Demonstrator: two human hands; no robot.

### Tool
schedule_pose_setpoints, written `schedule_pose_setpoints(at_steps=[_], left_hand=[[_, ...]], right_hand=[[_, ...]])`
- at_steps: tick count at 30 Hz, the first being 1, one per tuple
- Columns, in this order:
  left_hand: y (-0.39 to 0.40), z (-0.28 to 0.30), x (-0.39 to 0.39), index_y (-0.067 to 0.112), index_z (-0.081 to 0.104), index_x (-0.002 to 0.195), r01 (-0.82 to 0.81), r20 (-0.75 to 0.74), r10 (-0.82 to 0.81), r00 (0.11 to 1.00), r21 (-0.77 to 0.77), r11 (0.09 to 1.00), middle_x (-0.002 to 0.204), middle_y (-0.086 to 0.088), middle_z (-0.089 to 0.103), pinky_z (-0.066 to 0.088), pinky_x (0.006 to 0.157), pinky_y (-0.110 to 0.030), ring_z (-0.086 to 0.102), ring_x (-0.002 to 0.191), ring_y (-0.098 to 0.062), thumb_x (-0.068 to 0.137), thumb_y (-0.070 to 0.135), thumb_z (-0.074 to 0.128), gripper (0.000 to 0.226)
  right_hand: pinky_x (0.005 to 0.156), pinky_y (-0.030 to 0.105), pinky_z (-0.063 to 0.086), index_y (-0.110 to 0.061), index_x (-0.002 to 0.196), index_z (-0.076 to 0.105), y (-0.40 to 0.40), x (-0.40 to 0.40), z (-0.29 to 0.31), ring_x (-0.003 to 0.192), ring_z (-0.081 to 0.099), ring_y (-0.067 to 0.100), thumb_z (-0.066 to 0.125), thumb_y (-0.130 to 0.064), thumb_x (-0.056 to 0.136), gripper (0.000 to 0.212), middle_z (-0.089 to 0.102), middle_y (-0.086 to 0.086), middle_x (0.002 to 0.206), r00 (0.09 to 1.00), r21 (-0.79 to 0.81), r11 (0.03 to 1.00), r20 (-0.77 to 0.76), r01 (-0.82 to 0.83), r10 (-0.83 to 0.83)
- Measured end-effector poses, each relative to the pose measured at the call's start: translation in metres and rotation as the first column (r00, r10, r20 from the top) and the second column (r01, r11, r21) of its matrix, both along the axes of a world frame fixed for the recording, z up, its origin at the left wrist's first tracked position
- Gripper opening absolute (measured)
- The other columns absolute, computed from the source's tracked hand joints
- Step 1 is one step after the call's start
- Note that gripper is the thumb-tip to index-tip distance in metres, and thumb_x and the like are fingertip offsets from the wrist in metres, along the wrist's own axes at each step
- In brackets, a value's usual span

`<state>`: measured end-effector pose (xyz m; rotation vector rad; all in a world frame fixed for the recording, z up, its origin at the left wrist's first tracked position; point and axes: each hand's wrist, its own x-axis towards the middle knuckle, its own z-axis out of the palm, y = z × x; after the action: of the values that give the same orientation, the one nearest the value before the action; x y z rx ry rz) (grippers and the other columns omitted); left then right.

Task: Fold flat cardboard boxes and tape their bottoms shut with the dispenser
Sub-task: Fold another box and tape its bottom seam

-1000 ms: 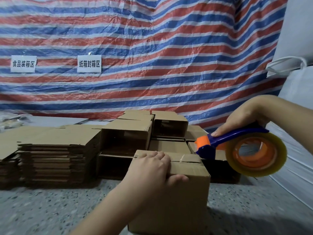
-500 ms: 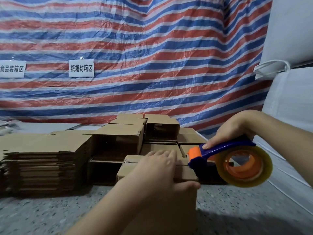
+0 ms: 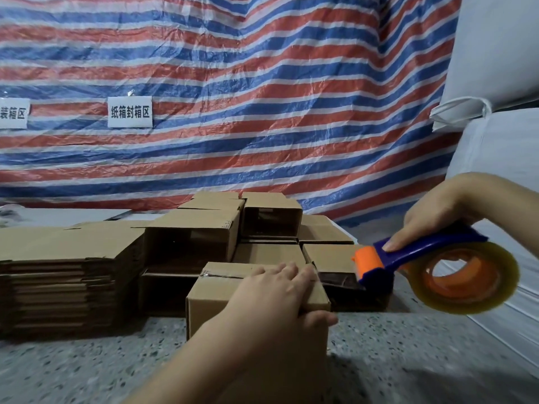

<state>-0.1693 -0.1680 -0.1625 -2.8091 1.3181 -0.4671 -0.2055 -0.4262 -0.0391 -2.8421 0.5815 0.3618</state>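
Note:
A folded cardboard box [image 3: 215, 293] stands on the speckled table with its closed flaps facing up. My left hand [image 3: 274, 295] lies flat across those flaps, fingers straight and thumb hooked over the near edge. Just right of the box, my right hand [image 3: 437, 217] grips the blue handle of a tape dispenser [image 3: 431, 260]. Its orange head [image 3: 368, 262] hovers close to the box's right top edge, and a roll of clear tape [image 3: 466, 278] sits behind it.
A stack of flat cardboard blanks [image 3: 58, 275] lies to the left. Several assembled boxes [image 3: 271, 220] are piled behind the one I hold. A striped tarp [image 3: 262, 97] with paper signs hangs at the back, and white sacks [image 3: 501, 141] stand on the right.
The dispenser has dropped and shifted left toward the box's right top edge. My left hand has stayed pressed on the flaps.

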Motion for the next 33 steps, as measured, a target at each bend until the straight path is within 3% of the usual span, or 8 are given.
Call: schedule_pose_setpoints(at_steps=[1, 3, 9, 12, 17, 27, 31, 33], left_hand=[[0.001, 0.000, 0.000, 0.031, 0.014, 0.155, 0.013, 0.006, -0.013, 1.000, 0.000, 1.000, 0.158, -0.003, 0.030, 0.025, 0.116, -0.040, 0.026, 0.146, -0.021, 0.083, 0.081, 0.021, 0.088], [0.001, 0.000, -0.002, 0.036, 0.020, 0.151, 0.020, 0.019, -0.021, 1.000, 0.014, 1.000, 0.154, -0.004, 0.036, 0.030, 0.114, -0.040, 0.032, 0.143, -0.022, 0.081, 0.081, 0.017, 0.084], [0.002, 0.001, -0.004, 0.038, 0.024, 0.148, 0.028, 0.027, -0.028, 0.999, -0.002, 1.000, 0.149, -0.001, 0.041, 0.034, 0.111, -0.039, 0.036, 0.140, -0.020, 0.088, 0.077, 0.022, 0.071], [0.002, 0.001, -0.005, 0.037, 0.027, 0.147, 0.027, 0.023, -0.027, 0.999, -0.005, 1.000, 0.146, -0.002, 0.043, 0.035, 0.110, -0.040, 0.037, 0.138, -0.021, 0.089, 0.076, 0.022, 0.071], [0.001, 0.000, -0.004, 0.038, 0.025, 0.148, 0.016, 0.007, -0.016, 1.000, -0.004, 1.000, 0.149, -0.002, 0.041, 0.034, 0.112, -0.043, 0.035, 0.140, -0.022, 0.084, 0.079, 0.016, 0.077], [0.002, -0.004, 0.000, 0.040, 0.026, 0.147, 0.046, 0.005, -0.046, 0.999, -0.042, 0.998, 0.153, 0.004, 0.038, 0.029, 0.113, -0.042, 0.032, 0.142, -0.019, 0.083, 0.081, 0.015, 0.077], [0.001, -0.002, 0.000, 0.039, 0.027, 0.148, 0.038, 0.008, -0.038, 0.999, -0.027, 0.999, 0.154, 0.001, 0.036, 0.029, 0.113, -0.044, 0.030, 0.143, -0.022, 0.087, 0.079, 0.020, 0.073], [0.000, -0.002, -0.001, 0.038, 0.027, 0.148, 0.034, 0.008, -0.034, 0.999, -0.015, 0.999, 0.154, 0.000, 0.037, 0.029, 0.113, -0.044, 0.031, 0.143, -0.022, 0.086, 0.079, 0.019, 0.075]], right_hand=[[0.082, 0.026, 0.055, -0.018, 0.104, 0.070, 0.008, -0.005, 0.005, 0.091, 0.067, 0.017, 0.072, -0.066, 0.078, 0.054, 0.069, 0.011, 0.121, 0.995, -0.033, 0.999, -0.099, 0.020, -0.023], [0.081, 0.028, 0.057, -0.020, 0.103, 0.069, 0.021, -0.008, 0.005, 0.089, 0.072, 0.018, 0.067, -0.081, 0.072, 0.068, 0.075, 0.004, 0.103, 0.961, -0.180, 0.984, -0.275, -0.015, -0.036], [0.062, 0.029, 0.046, -0.024, 0.126, 0.062, 0.050, 0.009, -0.059, 0.074, 0.058, 0.016, 0.066, -0.077, 0.073, 0.075, 0.061, -0.003, 0.092, 0.945, -0.548, 0.815, -0.328, -0.188, -0.002], [0.069, 0.031, 0.045, -0.024, 0.117, 0.064, 0.027, 0.005, -0.100, 0.078, 0.056, 0.016, 0.056, -0.080, 0.079, 0.068, 0.058, -0.005, 0.087, 0.988, -0.492, 0.863, -0.144, -0.114, 0.049], [0.055, 0.025, 0.047, -0.026, 0.078, 0.057, 0.005, 0.000, -0.163, 0.065, 0.058, 0.006, 0.044, -0.086, 0.080, 0.061, 0.060, -0.009, 0.071, 0.935, -0.418, 0.906, 0.341, 0.062, 0.093], [0.075, 0.031, 0.048, -0.029, 0.079, 0.055, 0.017, -0.005, -0.221, 0.068, 0.056, 0.008, 0.027, -0.091, 0.080, 0.068, 0.061, -0.010, 0.074, 0.901, -0.446, 0.886, 0.427, 0.129, 0.084], [0.074, 0.035, 0.050, -0.025, 0.073, 0.055, 0.033, -0.010, -0.179, 0.065, 0.057, 0.010, -0.003, -0.088, 0.076, 0.086, 0.059, -0.004, 0.066, 0.820, -0.211, 0.958, 0.571, 0.195, -0.041], [0.065, 0.036, 0.051, -0.017, 0.078, 0.065, 0.042, -0.013, -0.159, 0.067, 0.066, 0.018, 0.009, -0.081, 0.085, 0.086, 0.069, 0.003, 0.066, 0.727, 0.246, 0.963, 0.642, 0.106, -0.244]])
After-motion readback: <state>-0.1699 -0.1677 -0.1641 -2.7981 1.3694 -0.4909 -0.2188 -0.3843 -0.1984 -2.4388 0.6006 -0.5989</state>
